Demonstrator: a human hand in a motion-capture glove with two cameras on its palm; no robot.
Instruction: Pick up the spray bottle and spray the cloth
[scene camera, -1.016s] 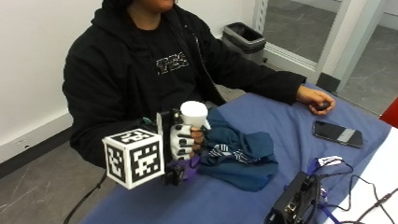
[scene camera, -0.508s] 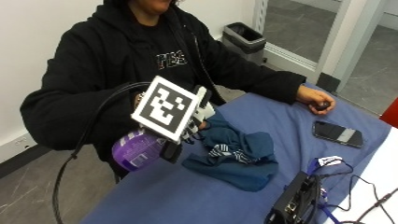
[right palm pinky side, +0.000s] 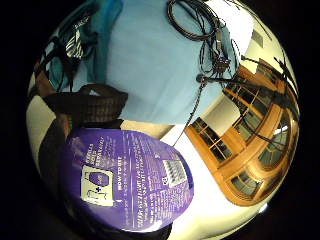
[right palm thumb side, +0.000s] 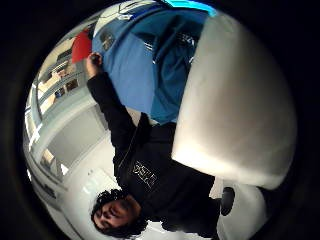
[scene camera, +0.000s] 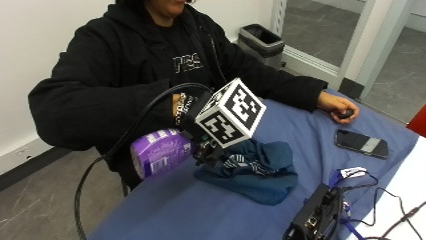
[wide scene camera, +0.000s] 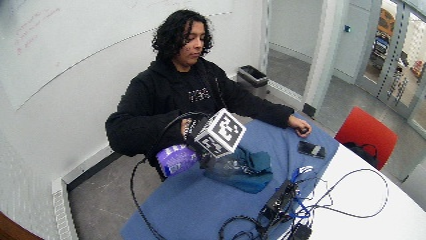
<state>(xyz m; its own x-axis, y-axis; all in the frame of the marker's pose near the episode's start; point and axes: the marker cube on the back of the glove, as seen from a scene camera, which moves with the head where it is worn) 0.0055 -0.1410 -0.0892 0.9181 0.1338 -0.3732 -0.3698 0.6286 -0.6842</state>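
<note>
Over the blue table's (scene camera: 200, 210) near edge, the right hand (scene camera: 200, 132) grips the tipped bottle (scene camera: 160, 151), likely rigid, slick plastic best held at its neck, beside the soft cloth (scene camera: 256, 167).

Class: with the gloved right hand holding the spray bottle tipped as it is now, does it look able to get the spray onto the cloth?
Probably yes. The right hand holds the spray bottle tipped sideways right beside the cloth, with nothing between them.

Cloth (scene camera: 253, 167) on table (scene camera: 200, 210) (bottle (scene camera: 160, 151) tilted beside).
</note>
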